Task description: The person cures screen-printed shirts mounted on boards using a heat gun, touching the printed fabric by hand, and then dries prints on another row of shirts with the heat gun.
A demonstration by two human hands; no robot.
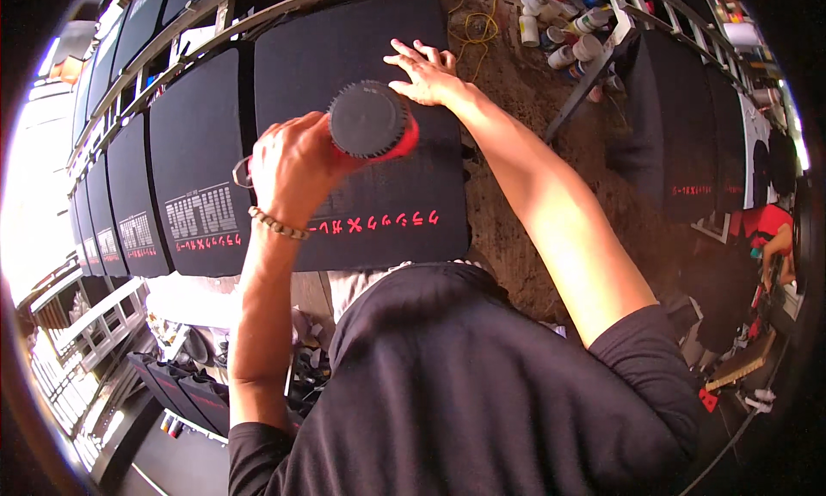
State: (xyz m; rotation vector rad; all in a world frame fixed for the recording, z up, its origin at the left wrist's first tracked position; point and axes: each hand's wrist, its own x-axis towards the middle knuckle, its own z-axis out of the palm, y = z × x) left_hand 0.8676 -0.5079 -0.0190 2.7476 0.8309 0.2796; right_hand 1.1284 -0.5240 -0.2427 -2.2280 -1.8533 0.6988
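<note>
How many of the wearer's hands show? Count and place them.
2. Left hand grips a red, black-headed tool over the black panel; right hand lies flat on the panel's upper part. None hidden.

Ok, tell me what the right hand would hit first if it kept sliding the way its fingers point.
The right hand lies flat on the black panel, fingers pointing toward the panel's top edge. Going straight on, it would likely meet the metal rail above that edge first, though depth is unclear.

A printing workshop: rows of black printed panels (pixel 202 152) on racks, paint bottles (pixel 559 27) on dirt floor (pixel 533 178).
</note>
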